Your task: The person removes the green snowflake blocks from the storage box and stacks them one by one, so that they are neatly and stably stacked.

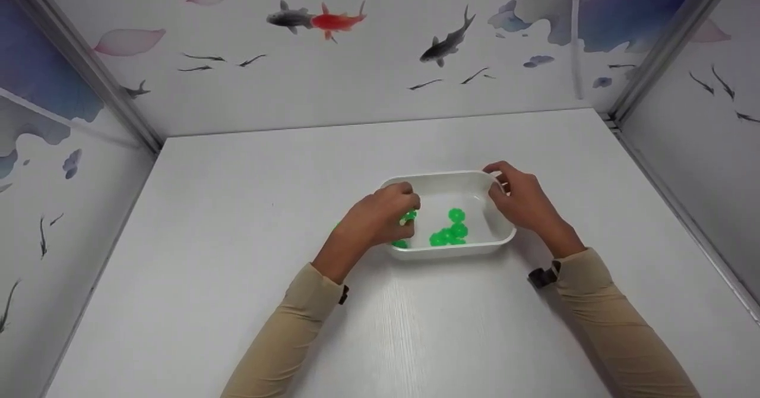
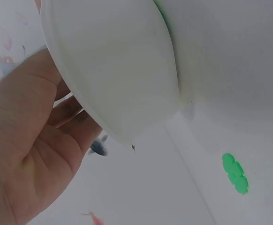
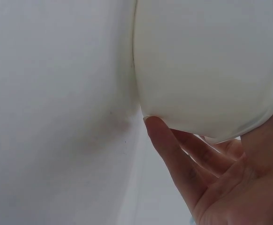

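Observation:
A white rectangular tray [image 1: 448,254] holds several small green flower-shaped pieces [image 1: 457,230], most of them bunched near its front wall. My left hand [image 1: 380,215] reaches over the tray's left end with curled fingers, and a green flower-shaped piece [image 1: 409,215] shows between its thumb and fingers. The left wrist view has the fingertips hidden behind the tray's end wall [image 2: 113,61]. At the other end, my right hand [image 1: 522,201] grips the tray, thumb at the rim and fingers against the outside wall [image 3: 207,70].
Another green flower-shaped piece [image 2: 235,173] lies on the white table [image 1: 237,237], left of the tray; my left hand mostly covers it in the head view. White panels painted with fish [image 1: 338,22] stand along the back and both sides of the table.

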A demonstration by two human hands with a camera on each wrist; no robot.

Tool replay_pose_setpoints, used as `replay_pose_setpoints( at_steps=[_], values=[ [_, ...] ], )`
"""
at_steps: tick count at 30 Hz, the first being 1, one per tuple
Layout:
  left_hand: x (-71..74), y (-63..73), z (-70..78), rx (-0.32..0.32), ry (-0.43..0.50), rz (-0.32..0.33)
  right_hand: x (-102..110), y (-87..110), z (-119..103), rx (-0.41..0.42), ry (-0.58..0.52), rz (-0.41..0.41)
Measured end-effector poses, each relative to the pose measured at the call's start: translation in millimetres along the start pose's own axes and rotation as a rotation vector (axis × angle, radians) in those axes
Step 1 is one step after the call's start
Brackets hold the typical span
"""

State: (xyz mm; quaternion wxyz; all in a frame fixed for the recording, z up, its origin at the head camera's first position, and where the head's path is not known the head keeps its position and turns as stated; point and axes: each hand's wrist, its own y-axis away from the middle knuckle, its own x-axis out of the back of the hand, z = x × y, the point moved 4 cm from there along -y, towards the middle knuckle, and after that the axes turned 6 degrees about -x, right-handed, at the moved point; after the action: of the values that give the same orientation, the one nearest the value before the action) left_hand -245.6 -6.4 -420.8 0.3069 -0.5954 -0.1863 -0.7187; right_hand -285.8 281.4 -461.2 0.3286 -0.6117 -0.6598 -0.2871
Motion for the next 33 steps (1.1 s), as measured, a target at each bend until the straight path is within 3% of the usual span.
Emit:
replay_pose_setpoints(
  at_steps=[12, 19, 33],
  values=[
    [13.0, 27.9, -11.4, -0.129, 0.090, 0.211, 1.6, 1.1, 1.1, 0.003, -0.007, 0.004],
    [16.5, 44.6, -27.1, -0.165, 0.162, 0.247, 0.4, 0.1, -0.2, -0.018, -0.007, -0.014],
    [17.9, 72.3, -52.5, -0.181, 0.166, 0.339, 1.0, 1.1, -0.9, 0.005, 0.000, -0.002]
  ],
)
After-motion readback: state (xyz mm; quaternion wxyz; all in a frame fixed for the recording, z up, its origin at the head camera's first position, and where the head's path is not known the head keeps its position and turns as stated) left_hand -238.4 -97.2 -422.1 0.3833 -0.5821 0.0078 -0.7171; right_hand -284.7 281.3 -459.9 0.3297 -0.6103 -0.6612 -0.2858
